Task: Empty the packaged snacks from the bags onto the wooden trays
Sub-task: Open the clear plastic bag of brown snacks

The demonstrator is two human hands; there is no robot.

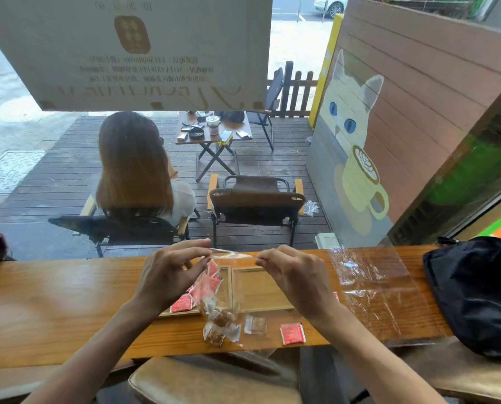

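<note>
Nearest you, on the wooden counter [53, 304], lay a red snack packet [292, 333] and a clear-wrapped brown snack [255, 324], both outside the trays. Your left hand [167, 275] and right hand [296, 275] each pinched one end of the mouth of a clear bag [218, 304], held up and stretched between them; the bag hung down with wrapped brown snacks [217, 328] in its bottom, which rested at the counter's near edge. Behind it, the left wooden tray [185, 312] held red packets [182, 303]; the right wooden tray [261, 287] showed bare wood. An emptied clear bag [374, 287] lay flat to the right, beside a black bag [477, 293].
</note>
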